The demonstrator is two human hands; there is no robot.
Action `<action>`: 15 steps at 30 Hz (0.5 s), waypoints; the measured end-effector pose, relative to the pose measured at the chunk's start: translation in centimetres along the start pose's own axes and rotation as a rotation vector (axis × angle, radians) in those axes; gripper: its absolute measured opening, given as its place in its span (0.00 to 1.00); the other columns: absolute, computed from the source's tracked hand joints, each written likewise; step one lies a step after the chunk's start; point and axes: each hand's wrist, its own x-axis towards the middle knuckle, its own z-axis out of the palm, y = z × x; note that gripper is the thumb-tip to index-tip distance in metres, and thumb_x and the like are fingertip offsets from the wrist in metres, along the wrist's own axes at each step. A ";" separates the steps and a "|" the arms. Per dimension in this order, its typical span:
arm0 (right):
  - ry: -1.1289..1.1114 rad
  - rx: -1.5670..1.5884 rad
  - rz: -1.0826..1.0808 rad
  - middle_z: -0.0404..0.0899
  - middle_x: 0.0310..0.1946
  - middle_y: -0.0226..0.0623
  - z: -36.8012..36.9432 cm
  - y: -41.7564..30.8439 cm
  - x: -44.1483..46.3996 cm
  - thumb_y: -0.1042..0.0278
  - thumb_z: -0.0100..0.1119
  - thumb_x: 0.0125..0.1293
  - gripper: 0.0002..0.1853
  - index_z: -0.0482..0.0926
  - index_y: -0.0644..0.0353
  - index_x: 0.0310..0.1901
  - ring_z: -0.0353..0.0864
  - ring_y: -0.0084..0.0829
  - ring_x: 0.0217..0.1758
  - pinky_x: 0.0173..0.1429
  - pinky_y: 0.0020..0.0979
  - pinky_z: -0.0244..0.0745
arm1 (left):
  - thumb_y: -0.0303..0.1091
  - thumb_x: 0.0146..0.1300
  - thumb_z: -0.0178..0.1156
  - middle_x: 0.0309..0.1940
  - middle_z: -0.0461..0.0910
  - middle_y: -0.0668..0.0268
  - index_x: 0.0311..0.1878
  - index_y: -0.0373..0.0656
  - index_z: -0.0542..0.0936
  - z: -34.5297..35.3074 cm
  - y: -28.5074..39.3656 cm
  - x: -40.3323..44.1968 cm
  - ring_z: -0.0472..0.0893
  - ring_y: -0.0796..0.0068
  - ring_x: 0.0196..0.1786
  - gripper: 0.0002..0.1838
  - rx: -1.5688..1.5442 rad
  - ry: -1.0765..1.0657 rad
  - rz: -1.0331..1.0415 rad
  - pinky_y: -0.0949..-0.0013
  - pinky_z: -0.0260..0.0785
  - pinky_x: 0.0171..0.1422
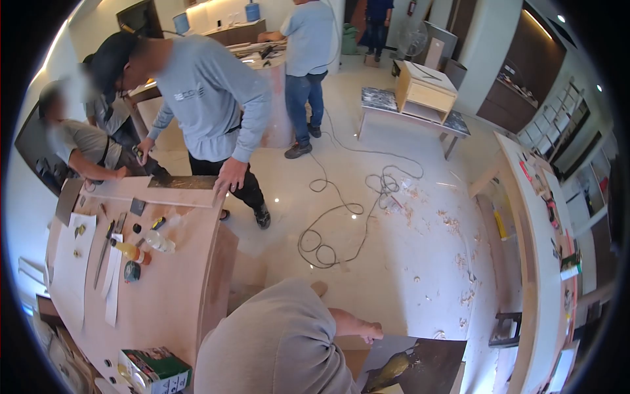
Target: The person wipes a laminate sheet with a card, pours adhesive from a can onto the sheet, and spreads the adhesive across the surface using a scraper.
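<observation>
At the bottom, my left arm reaches to the right from a grey short sleeve. My left hand [372, 332] is closed at the upper left corner of a dark, glossy sheet [436, 358] and appears to grip its edge. A wet-looking yellowish-brown patch [394, 369] shows on the sheet's surface. Beneath the hand is a piece of tan board [354, 356]. The sheet's lower part runs out of the frame. My right hand is not in view.
Left, a wooden workbench [164, 289] carries bottles, tools and a green-and-white can [154, 371]. A co-worker [210, 92] leans over it; others sit or stand behind. A cable [341, 259] and shavings [453, 226] lie on the floor. A long wooden bench [525, 217] stands right.
</observation>
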 end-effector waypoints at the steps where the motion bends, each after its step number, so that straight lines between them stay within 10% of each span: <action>1: 0.005 0.003 0.009 0.77 0.50 0.55 0.1 -0.2 -0.2 0.52 0.60 0.63 0.28 0.72 0.67 0.57 0.76 0.48 0.51 0.57 0.44 0.69 | 0.37 0.59 0.55 0.37 0.76 0.52 0.55 0.32 0.69 0.3 0.0 -0.2 0.81 0.61 0.38 0.24 -0.022 0.021 0.008 0.58 0.78 0.40; 15: 0.042 -0.018 0.132 0.76 0.52 0.54 0.5 -3.4 -1.9 0.52 0.59 0.63 0.28 0.71 0.65 0.58 0.75 0.48 0.54 0.59 0.43 0.68 | 0.37 0.60 0.53 0.40 0.76 0.55 0.57 0.33 0.71 -1.1 -1.9 2.1 0.81 0.65 0.38 0.24 0.005 0.001 0.070 0.57 0.77 0.40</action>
